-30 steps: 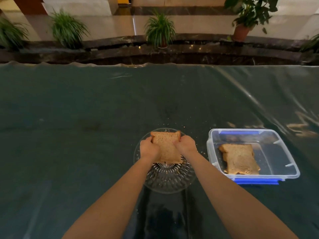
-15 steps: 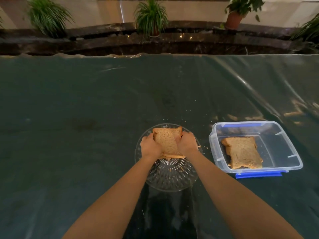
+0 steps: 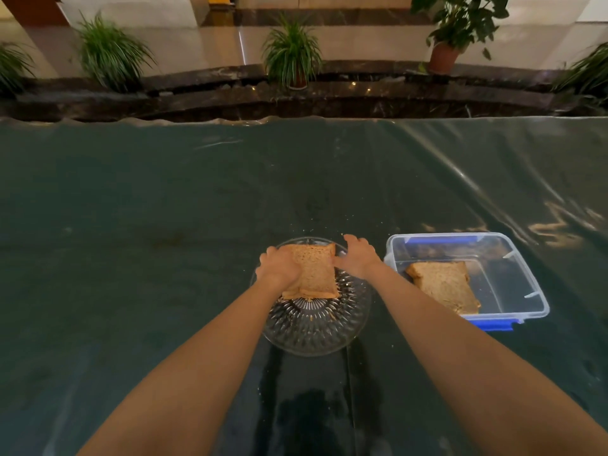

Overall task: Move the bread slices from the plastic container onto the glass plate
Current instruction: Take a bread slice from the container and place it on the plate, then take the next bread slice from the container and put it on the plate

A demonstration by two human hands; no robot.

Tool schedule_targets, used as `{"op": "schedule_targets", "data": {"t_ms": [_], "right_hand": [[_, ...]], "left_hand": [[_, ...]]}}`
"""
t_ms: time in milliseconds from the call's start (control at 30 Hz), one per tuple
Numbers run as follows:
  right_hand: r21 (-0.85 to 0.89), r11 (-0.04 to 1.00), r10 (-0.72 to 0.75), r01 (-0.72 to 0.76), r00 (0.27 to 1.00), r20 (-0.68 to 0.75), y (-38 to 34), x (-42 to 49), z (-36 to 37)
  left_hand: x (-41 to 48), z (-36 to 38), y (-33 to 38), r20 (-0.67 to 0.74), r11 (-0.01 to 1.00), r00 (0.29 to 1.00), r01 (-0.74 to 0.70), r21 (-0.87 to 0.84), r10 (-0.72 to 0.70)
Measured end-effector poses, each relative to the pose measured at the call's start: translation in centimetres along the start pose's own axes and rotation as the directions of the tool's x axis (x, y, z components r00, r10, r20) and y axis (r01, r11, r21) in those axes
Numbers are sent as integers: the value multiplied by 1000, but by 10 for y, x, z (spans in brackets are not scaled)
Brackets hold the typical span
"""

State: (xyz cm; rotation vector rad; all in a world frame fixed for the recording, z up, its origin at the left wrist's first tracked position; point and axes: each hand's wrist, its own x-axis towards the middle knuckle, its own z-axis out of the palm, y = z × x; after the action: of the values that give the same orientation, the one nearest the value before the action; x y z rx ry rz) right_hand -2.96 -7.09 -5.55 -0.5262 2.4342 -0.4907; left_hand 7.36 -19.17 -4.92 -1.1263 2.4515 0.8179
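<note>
One brown bread slice now lies on the ribbed round glass plate; the right hand has just let go, fingers spread, while the left hand still pinches its edge. More bread waits in the clear plastic container — pile next.

One head-worn camera is looking forward and down across the surface, close above the forearms, facing distant potted plants.
</note>
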Motion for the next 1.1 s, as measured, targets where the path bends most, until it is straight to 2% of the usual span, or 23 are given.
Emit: {"op": "schedule_targets", "data": {"t_ms": [100, 200, 333, 433, 600, 767, 933, 1100], "right_hand": [[61, 997, -50, 43, 993, 106, 11, -10, -23], [155, 985, -100, 70, 976, 195, 25, -24, -52], [185, 979, -136, 88, 955, 264, 52, -41, -96], [176, 982, -114, 68, 958, 262, 81, -50, -123], [157, 987, -13, -21, 978, 210, 139, -55, -150], [227, 965, 93, -134, 979, 184, 193, -52, -147], [255, 948, 161, -190, 978, 131, 225, -42, -131], [268, 935, 209, -231, 972, 108, 238, -34, -108]], "left_hand": [[-9, -5, 16, 19, 997, 999, -33, 73, 32], [-18, -7, 37, 30, 992, 995, -96, 82, 93], [-31, -7, 71, 53, 980, 982, -182, 75, 179], [-42, -1, 103, 90, 970, 968, -238, 52, 233], [-58, 27, 153, 66, 962, 960, -272, -26, 274], [-60, 68, 185, 104, 955, 965, -216, -204, 240], [-54, 112, 196, 212, 944, 971, -33, -329, 108], [-53, 139, 201, 311, 913, 950, 94, -396, 38]]}}
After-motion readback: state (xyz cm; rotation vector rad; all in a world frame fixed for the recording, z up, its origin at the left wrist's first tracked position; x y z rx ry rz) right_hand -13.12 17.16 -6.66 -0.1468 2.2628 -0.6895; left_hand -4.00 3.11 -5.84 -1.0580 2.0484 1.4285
